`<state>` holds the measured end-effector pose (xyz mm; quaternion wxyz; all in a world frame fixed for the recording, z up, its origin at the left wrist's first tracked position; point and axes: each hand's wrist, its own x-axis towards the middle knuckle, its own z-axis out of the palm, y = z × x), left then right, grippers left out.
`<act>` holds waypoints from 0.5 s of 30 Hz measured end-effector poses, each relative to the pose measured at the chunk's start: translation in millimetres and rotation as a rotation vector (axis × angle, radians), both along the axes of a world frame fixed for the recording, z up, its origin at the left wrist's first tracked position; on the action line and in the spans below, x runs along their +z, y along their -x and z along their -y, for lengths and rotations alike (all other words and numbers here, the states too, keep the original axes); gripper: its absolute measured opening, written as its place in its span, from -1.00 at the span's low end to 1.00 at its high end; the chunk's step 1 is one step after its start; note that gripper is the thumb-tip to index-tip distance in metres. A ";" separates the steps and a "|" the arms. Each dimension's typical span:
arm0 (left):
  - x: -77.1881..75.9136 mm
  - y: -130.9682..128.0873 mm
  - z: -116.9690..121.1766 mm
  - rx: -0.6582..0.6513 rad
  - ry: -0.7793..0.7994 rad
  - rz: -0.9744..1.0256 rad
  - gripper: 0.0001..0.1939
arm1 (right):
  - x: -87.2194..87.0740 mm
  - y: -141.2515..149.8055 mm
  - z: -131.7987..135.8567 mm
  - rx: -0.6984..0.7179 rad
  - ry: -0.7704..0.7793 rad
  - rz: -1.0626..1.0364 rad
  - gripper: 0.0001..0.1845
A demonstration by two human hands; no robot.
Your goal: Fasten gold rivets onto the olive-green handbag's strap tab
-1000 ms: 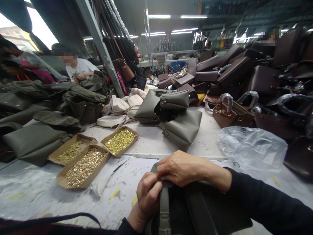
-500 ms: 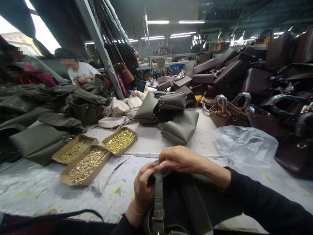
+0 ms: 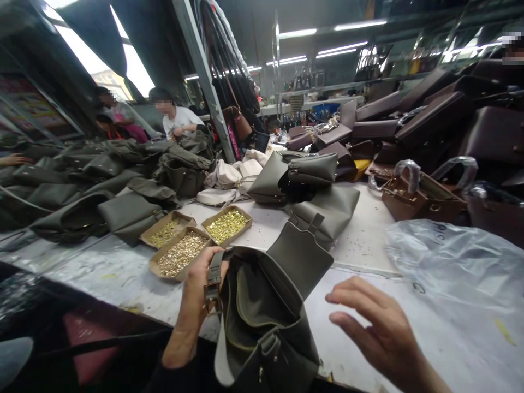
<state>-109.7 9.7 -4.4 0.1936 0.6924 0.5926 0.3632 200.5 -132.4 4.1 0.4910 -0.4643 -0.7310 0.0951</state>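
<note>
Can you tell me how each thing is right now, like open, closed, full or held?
Green bag: open, flap up, held by its strap.
Left hand: shut on the bag's strap.
Right hand: open, holding nothing, off the bag.
Three trays: open, filled with gold bits.
Plastic sheet: crumpled, lying on the table.

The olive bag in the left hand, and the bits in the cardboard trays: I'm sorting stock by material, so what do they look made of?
The olive bag looks like leather or faux leather, matte and smooth: its flap holds a stiff, clean-cut edge. Which one, I cannot tell. The left hand has its grip on the strap buckle, seemingly brass-toned metal. The tray pieces look like shiny gold-coloured metal.
</note>
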 end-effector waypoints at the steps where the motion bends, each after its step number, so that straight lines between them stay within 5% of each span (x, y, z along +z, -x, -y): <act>1: 2.3 1.7 -0.6 -0.017 0.024 -0.007 -0.75 | -16.6 7.8 4.6 -0.004 -0.005 0.001 -0.79; 4: 8.5 2.9 -2.3 -0.070 0.082 0.033 -0.78 | -59.0 30.2 13.6 -0.074 -0.043 0.025 -0.42; 7: 9.6 4.0 -2.7 -0.160 0.178 0.156 -0.80 | -82.1 46.1 15.2 -0.135 -0.005 -0.014 -0.43; 15: -11.2 19.3 13.2 -0.265 0.244 0.434 -0.80 | -80.2 62.0 -2.1 -0.144 0.092 -0.245 -0.82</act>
